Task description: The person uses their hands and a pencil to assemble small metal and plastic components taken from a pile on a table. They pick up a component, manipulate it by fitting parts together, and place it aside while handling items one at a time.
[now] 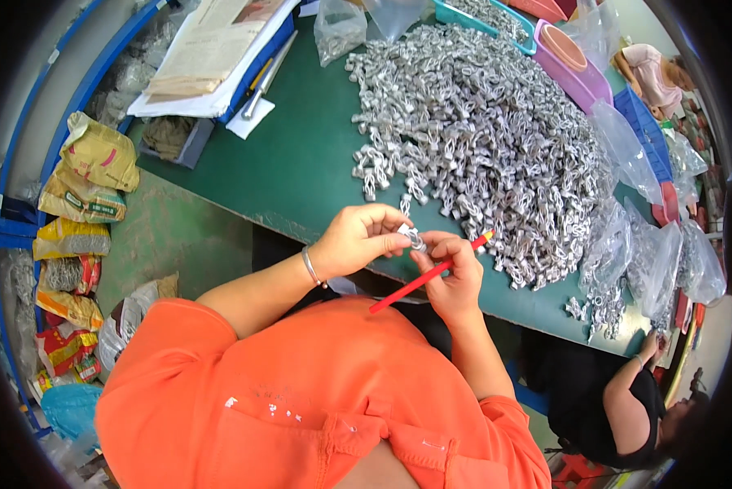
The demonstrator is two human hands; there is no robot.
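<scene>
Between the fingertips of both my hands is a small silver metal link piece, just over the table's near edge. My left hand, with a bracelet at the wrist, pinches it from the left. My right hand grips its other side and also keeps a red pencil tucked between the fingers, its yellow end pointing up to the right. Right beyond my hands spreads a large heap of similar silver metal pieces. A few loose pieces lie at the heap's near left edge.
The green table carries a stack of papers on a blue tray and a grey box. Pink scoop, blue basket and plastic bags line the right. Another person works at lower right; sacks fill left shelves.
</scene>
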